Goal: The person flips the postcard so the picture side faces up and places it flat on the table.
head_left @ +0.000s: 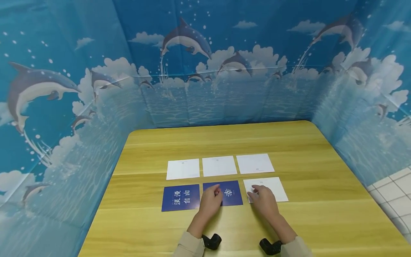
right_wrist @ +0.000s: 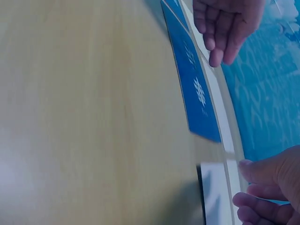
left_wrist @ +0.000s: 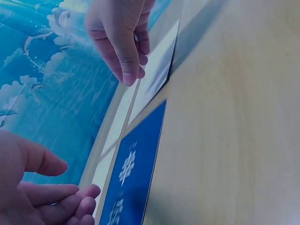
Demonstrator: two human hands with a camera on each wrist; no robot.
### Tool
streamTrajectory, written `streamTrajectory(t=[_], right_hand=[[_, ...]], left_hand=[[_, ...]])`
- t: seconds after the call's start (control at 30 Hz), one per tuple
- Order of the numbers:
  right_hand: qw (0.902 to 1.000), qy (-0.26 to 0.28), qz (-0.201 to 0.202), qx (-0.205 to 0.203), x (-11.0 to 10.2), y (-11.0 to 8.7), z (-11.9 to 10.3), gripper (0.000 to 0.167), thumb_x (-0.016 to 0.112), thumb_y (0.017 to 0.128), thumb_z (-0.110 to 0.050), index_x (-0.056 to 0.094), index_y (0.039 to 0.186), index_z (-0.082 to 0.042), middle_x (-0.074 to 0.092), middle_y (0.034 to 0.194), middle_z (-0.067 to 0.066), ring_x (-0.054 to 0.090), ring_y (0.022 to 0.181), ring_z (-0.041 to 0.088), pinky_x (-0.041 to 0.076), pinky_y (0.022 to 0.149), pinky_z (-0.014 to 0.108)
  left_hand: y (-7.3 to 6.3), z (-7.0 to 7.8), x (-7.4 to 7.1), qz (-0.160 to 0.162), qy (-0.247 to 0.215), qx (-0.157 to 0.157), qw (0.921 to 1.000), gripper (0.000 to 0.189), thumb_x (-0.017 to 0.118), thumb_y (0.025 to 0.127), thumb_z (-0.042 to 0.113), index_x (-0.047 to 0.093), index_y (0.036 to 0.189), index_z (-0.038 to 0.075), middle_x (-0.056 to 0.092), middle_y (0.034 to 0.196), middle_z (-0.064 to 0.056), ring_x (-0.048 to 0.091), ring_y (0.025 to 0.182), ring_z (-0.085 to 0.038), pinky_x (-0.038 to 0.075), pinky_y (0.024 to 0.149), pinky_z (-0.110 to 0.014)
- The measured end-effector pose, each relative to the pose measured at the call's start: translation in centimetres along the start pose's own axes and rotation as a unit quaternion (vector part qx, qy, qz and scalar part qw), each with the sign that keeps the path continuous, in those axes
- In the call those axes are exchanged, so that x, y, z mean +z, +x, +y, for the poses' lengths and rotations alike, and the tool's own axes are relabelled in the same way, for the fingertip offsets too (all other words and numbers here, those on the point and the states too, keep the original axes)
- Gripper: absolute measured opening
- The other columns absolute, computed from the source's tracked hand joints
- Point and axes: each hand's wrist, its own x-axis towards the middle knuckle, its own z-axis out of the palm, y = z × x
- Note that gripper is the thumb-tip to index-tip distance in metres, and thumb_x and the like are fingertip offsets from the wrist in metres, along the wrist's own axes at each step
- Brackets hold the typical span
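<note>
My left hand (head_left: 210, 201) hovers over the middle blue card (head_left: 233, 191) of the front row, its fingers loosely bent and holding nothing. This card bears white Chinese lettering, partly covered by the hand. To the right, my right hand (head_left: 264, 203) is above the near left part of a white card (head_left: 278, 189). Its thumb and fingers (right_wrist: 262, 201) are apart in the right wrist view, with nothing between them. Another blue card (head_left: 170, 200) with white characters lies flat left of my left hand.
Behind the front row lie three white cards: a left one (head_left: 183, 169), a middle one (head_left: 219, 166) and a right one (head_left: 255, 164). All lie on a yellow wood-grain table (head_left: 321, 214). A dolphin-print curtain (head_left: 224, 100) surrounds its far and left sides.
</note>
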Motion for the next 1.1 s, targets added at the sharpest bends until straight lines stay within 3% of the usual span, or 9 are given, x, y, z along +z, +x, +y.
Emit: streamTrajectory(t=[0.27, 0.37, 0.5, 0.6, 0.67, 0.77, 0.87, 0.97, 1.1], right_hand=[[0.9991, -0.007, 0.014, 0.040, -3.1, 0.7, 3.3, 0.031, 0.066, 0.081, -0.009, 0.063, 0.102, 0.012, 0.063, 0.085, 0.019, 0.059, 0.079, 0.033, 0.045, 0.069, 0.047], [0.9983, -0.013, 0.015, 0.054, -4.2, 0.9, 4.4, 0.032, 0.065, 0.082, -0.009, 0.062, 0.103, 0.014, 0.063, 0.089, 0.024, 0.058, 0.081, 0.036, 0.045, 0.070, 0.048], [0.9971, -0.010, 0.020, 0.073, -5.2, 1.1, 5.6, 0.033, 0.062, 0.084, -0.010, 0.060, 0.105, 0.016, 0.062, 0.094, 0.027, 0.057, 0.082, 0.037, 0.045, 0.071, 0.049], [0.9963, -0.001, 0.024, 0.082, -5.6, 1.2, 6.3, 0.035, 0.061, 0.085, -0.011, 0.059, 0.106, 0.017, 0.062, 0.097, 0.028, 0.058, 0.087, 0.039, 0.045, 0.073, 0.049], [0.9959, 0.007, 0.023, 0.087, -5.7, 1.2, 6.7, 0.037, 0.060, 0.087, -0.013, 0.057, 0.107, 0.018, 0.061, 0.099, 0.030, 0.058, 0.090, 0.041, 0.046, 0.074, 0.050], [0.9950, 0.015, 0.010, 0.098, -5.9, 1.2, 7.3, 0.041, 0.059, 0.089, -0.016, 0.055, 0.110, 0.019, 0.058, 0.104, 0.032, 0.055, 0.097, 0.044, 0.045, 0.077, 0.051], [0.9941, 0.017, 0.002, 0.107, -6.0, 1.2, 7.9, 0.043, 0.058, 0.089, -0.018, 0.054, 0.112, 0.019, 0.057, 0.106, 0.032, 0.054, 0.098, 0.045, 0.045, 0.077, 0.051], [0.9945, 0.013, 0.008, 0.104, -6.0, 1.2, 8.3, 0.042, 0.060, 0.088, -0.017, 0.055, 0.110, 0.019, 0.058, 0.104, 0.032, 0.055, 0.097, 0.045, 0.045, 0.077, 0.051], [0.9957, 0.007, 0.017, 0.091, -5.8, 1.3, 8.6, 0.039, 0.062, 0.086, -0.014, 0.057, 0.107, 0.019, 0.060, 0.101, 0.030, 0.056, 0.093, 0.044, 0.046, 0.075, 0.050]], left_hand=[[0.9, 2.0, 3.2, -0.026, -0.067, -0.028, 0.9970, 0.038, 0.052, 0.087, 0.005, 0.051, 0.120, -0.015, 0.061, 0.106, -0.020, 0.056, 0.091, -0.021, 0.046, 0.076, -0.032], [1.0, 2.8, 4.5, -0.038, -0.072, -0.019, 0.9965, 0.036, 0.051, 0.083, 0.005, 0.055, 0.112, -0.017, 0.061, 0.099, -0.020, 0.055, 0.086, -0.020, 0.045, 0.074, -0.028], [1.1, 3.8, 6.0, -0.052, -0.071, -0.002, 0.9961, 0.015, 0.051, 0.077, 0.002, 0.046, 0.072, -0.011, 0.043, 0.062, -0.005, 0.036, 0.057, -0.011, 0.029, 0.053, -0.021], [1.1, 4.2, 6.6, -0.054, -0.066, 0.005, 0.9964, 0.021, 0.051, 0.075, 0.001, 0.034, 0.063, 0.003, 0.022, 0.056, 0.004, 0.019, 0.051, -0.008, 0.018, 0.049, -0.021], [1.0, 4.2, 6.9, -0.056, -0.056, 0.002, 0.9969, 0.018, 0.052, 0.075, 0.002, 0.038, 0.063, 0.003, 0.020, 0.055, 0.006, 0.018, 0.049, -0.008, 0.017, 0.046, -0.022], [1.0, 4.2, 7.3, -0.062, -0.036, -0.004, 0.9974, 0.005, 0.053, 0.077, 0.003, 0.056, 0.076, -0.001, 0.040, 0.059, 0.005, 0.031, 0.053, -0.007, 0.027, 0.048, -0.021], [1.2, 4.2, 7.6, -0.073, -0.021, -0.010, 0.9970, 0.022, 0.054, 0.080, 0.006, 0.062, 0.096, -0.006, 0.062, 0.083, -0.006, 0.048, 0.067, -0.012, 0.040, 0.059, -0.024], [1.3, 4.4, 7.7, -0.083, -0.012, -0.016, 0.9964, 0.038, 0.053, 0.081, 0.009, 0.057, 0.113, -0.011, 0.060, 0.112, -0.018, 0.053, 0.087, -0.018, 0.045, 0.075, -0.030], [1.4, 4.6, 7.7, -0.092, -0.009, -0.033, 0.9952, 0.049, 0.052, 0.082, 0.011, 0.048, 0.123, -0.015, 0.049, 0.127, -0.024, 0.050, 0.110, -0.025, 0.042, 0.089, -0.038]])
